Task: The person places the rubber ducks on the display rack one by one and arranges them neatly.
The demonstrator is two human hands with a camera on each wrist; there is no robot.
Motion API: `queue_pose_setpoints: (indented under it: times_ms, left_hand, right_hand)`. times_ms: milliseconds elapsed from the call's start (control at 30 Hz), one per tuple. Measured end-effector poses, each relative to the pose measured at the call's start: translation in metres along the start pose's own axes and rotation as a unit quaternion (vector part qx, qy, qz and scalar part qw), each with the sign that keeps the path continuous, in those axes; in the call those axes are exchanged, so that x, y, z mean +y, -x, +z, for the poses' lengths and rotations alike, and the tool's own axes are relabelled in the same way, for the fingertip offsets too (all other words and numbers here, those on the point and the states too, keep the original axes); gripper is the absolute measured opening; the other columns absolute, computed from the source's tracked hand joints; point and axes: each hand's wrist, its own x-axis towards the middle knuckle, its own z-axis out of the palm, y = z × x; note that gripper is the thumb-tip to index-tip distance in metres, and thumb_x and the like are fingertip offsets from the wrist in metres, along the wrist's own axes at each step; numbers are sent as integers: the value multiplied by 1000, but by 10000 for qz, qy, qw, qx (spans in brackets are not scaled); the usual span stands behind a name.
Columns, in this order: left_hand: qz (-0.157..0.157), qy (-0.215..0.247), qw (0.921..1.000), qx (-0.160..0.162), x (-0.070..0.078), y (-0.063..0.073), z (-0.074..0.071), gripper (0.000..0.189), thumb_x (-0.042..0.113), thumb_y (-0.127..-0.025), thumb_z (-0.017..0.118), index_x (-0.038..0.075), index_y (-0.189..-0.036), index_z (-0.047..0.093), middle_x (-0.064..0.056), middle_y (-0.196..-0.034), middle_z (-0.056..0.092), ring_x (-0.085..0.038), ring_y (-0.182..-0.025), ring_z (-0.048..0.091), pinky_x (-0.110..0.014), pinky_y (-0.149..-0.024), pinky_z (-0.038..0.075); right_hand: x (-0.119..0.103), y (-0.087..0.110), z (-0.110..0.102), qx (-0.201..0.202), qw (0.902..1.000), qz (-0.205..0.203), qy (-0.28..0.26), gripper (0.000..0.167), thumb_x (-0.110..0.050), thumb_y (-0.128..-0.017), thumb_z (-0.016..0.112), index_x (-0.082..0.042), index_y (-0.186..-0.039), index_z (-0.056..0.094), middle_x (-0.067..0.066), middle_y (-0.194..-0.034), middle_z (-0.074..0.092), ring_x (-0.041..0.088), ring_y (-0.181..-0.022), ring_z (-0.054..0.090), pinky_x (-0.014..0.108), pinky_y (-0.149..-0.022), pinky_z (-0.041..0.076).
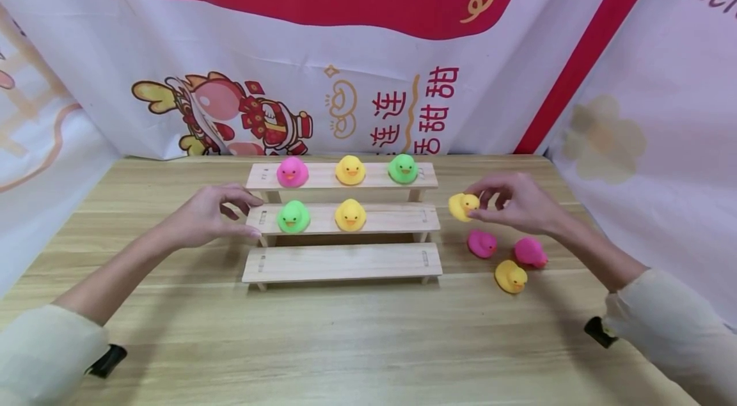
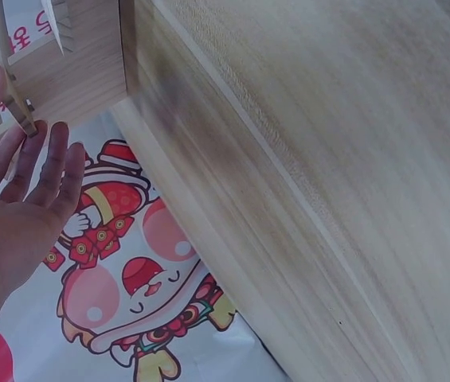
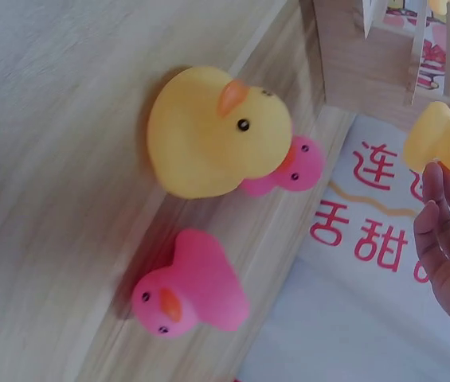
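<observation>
A yellow rubber duck point(image 1: 462, 207) is pinched between the thumb and fingers of my right hand point(image 1: 518, 204), held up off the table to the right of a three-step wooden rack point(image 1: 345, 262). The same yellow duck point(image 3: 432, 137) shows at the right edge of the right wrist view. My left hand point(image 1: 210, 215) is at the rack's left end, thumb and fingertips right by the middle step. In the left wrist view my left hand point(image 2: 29, 199) has its fingers extended, fingertips at the step's end. Pink, yellow and green ducks stand along the top step; green and yellow ones on the middle.
Right of the rack, two pink ducks point(image 1: 482, 243) and another yellow duck point(image 1: 510, 277) lie on the wooden table point(image 1: 345, 342). A printed cloth point(image 1: 357, 48) hangs behind the table's back edge.
</observation>
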Motion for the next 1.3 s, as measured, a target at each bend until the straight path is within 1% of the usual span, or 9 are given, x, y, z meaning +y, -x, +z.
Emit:
queue_pose_setpoints:
  times_ms: [233,467,667,800,1100,1300]
  left_hand:
    - [-1,40,10000,-11,0,0,0,51,19,-76,95,-3,-118,74,-11,-113,73,-23,-96,65,-34,-81,61]
    - [51,7,10000,-1,1,0,-1,50,18,-77,94,-3,-118,75,-10,-111,74,-22,-95,65,-37,-81,61]
    - [14,51,10000,-25,2,0,-1,50,18,-77,94,-3,-118,74,-12,-112,73,-24,-95,65,-37,-81,62]
    - [3,67,10000,-49,2,0,-1,51,18,-78,94,-4,-119,74,-13,-112,73,-25,-95,65,-39,-82,63]
    - [19,39,10000,-38,2,1,0,51,18,-77,94,-4,-119,74,-13,-113,73,-25,-95,65,-40,-81,63]
    - [18,20,10000,-13,2,0,0,52,19,-77,94,-3,-119,74,-12,-112,73,-24,-95,64,-40,-81,63]
  right_hand:
    - [-9,-8,3,-139,9999,58,-60,30,-9,-82,88,-7,-110,78,-3,-93,75,14,-77,64,26,-61,56]
    - [-21,-14,5,-219,9996,51,-146,31,-8,-83,87,-7,-112,78,-3,-91,74,20,-76,63,27,-60,55]
    - [-29,-17,9,-311,9989,124,-330,31,-11,-84,87,-8,-114,78,-4,-89,73,17,-75,62,26,-61,55]
    - [-36,-20,12,-365,9985,179,-379,32,-13,-85,87,-9,-115,78,-4,-86,71,17,-76,62,25,-61,54]
    - [-44,-32,25,-453,9973,78,-569,31,-14,-86,86,-8,-116,78,-3,-91,73,16,-76,63,25,-62,55]
    - [-47,-41,33,-550,9974,47,-461,32,-17,-87,86,-10,-116,78,-3,-96,74,15,-79,64,28,-65,56]
